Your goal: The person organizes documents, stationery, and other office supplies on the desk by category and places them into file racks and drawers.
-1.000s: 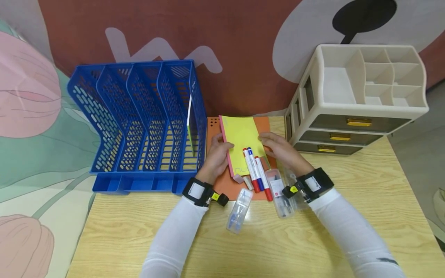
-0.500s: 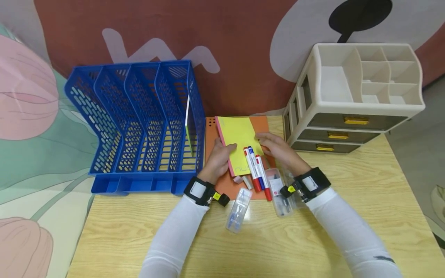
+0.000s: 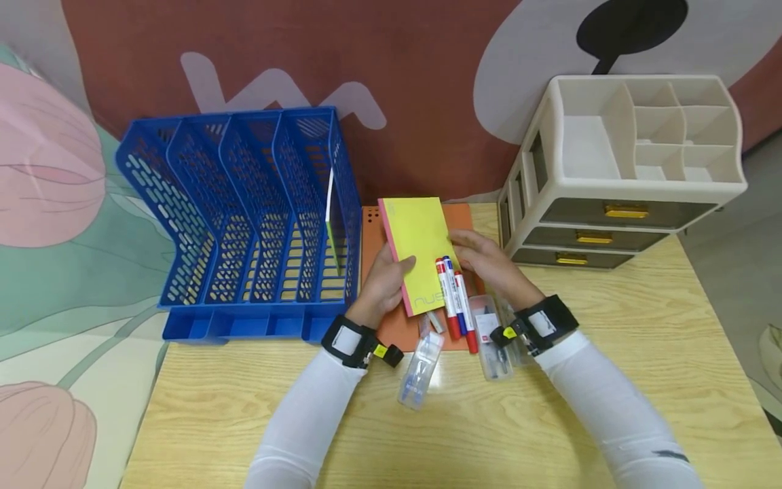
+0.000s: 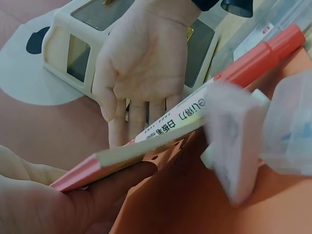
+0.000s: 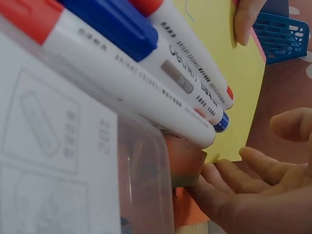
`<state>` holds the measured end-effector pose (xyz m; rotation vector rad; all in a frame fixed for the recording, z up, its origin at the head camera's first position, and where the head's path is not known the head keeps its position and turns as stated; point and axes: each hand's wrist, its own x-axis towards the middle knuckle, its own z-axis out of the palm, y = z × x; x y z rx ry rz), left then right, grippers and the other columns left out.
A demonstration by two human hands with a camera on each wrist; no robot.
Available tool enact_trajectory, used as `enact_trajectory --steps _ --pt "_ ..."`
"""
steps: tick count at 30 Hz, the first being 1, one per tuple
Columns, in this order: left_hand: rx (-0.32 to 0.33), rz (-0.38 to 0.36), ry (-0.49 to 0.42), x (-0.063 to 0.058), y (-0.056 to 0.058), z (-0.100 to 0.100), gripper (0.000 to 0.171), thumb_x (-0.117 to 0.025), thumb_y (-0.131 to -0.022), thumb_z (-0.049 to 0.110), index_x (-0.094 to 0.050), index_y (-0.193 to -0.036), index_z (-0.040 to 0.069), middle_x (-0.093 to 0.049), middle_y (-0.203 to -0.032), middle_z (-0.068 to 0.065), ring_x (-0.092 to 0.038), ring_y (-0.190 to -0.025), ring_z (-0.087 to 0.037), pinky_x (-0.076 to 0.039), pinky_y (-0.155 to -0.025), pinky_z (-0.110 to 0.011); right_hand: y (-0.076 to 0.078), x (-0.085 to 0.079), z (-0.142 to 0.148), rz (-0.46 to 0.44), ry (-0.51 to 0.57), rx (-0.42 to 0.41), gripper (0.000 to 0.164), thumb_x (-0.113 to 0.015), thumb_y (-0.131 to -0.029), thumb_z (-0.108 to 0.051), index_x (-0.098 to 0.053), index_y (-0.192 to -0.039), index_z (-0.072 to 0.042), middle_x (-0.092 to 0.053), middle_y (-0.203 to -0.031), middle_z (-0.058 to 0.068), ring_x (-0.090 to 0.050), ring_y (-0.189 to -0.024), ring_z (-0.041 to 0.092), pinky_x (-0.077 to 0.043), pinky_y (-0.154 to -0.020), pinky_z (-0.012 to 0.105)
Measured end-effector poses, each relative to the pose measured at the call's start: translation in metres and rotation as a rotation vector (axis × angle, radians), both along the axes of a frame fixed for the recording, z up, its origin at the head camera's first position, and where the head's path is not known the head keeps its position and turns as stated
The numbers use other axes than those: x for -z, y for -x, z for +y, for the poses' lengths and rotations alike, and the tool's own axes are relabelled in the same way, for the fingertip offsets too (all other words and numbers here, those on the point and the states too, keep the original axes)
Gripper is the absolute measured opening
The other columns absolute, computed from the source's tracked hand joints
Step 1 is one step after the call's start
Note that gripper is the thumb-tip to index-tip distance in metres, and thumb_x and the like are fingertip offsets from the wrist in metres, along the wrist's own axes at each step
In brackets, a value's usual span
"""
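My left hand [image 3: 383,282] grips the pink-spined edge of a yellow notebook [image 3: 418,238], thumb on the cover and fingers beneath. In the left wrist view the notebook [image 4: 141,146] is tilted above an orange sheet [image 4: 273,209]. At its opposite edge my right hand [image 3: 489,265] touches it with loosely extended fingers, thumb apart in the right wrist view. Two red markers and a blue marker [image 3: 453,299] lie against the notebook's lower right. A blurred pinkish eraser [image 4: 234,141] tips beside a pale green-white block [image 4: 209,156] under the notebook's near end.
A blue file rack [image 3: 256,204] with a thin upright book [image 3: 332,217] stands left. A cream drawer organizer [image 3: 623,176] stands at the back right. Two clear plastic cases, a pen case [image 3: 421,373] and a labelled case [image 3: 491,346], lie on the wooden table [image 3: 379,435].
The notebook's near end has shifted toward me and tilts more in my left hand. The markers have slid slightly right, and the pinkish eraser has moved nearer to me.
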<state>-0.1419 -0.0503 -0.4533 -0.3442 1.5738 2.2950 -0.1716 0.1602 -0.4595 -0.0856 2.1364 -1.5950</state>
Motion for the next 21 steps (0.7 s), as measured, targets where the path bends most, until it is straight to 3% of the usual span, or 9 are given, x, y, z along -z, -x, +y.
enact_trajectory --steps 6,11,15,21 --pt "0.011 0.038 0.011 -0.006 -0.003 0.0 0.058 -0.041 -0.106 -0.002 -0.034 -0.159 0.021 -0.051 -0.155 -0.012 -0.054 -0.14 -0.034 -0.049 -0.112 -0.047 0.004 0.002 -0.003 0.005 -0.009 0.034 0.06 -0.05 -0.108 -0.027 -0.03 -0.163 -0.014 -0.038 -0.164 0.014 -0.044 -0.146 0.034 -0.038 -0.12 0.054" --pt "0.032 0.093 0.049 -0.013 -0.006 0.0 0.059 -0.04 -0.106 -0.002 -0.032 -0.16 0.018 -0.051 -0.155 -0.014 -0.055 -0.139 -0.034 -0.049 -0.112 -0.046 0.008 0.004 -0.008 -0.014 -0.051 0.044 0.058 -0.053 -0.107 -0.025 -0.034 -0.161 -0.015 -0.056 -0.15 0.015 -0.065 -0.122 0.032 -0.051 -0.107 0.045" --pt "0.026 0.122 0.086 -0.017 -0.009 -0.001 0.059 -0.041 -0.106 -0.003 -0.033 -0.16 0.019 -0.052 -0.155 -0.015 -0.056 -0.138 -0.034 -0.049 -0.111 -0.047 0.009 0.006 -0.011 -0.005 -0.032 0.04 0.051 -0.052 -0.107 -0.02 -0.039 -0.156 -0.015 -0.065 -0.138 0.014 -0.071 -0.105 0.03 -0.057 -0.092 0.037" --pt "0.04 0.172 0.161 -0.028 -0.013 -0.004 0.061 -0.044 -0.105 -0.003 -0.035 -0.158 0.024 -0.055 -0.151 -0.012 -0.06 -0.133 -0.031 -0.05 -0.111 -0.047 0.01 0.004 -0.014 0.063 0.026 0.08 0.051 -0.053 -0.107 -0.013 -0.035 -0.154 -0.011 -0.061 -0.143 0.016 -0.066 -0.114 0.028 -0.055 -0.095 0.035"
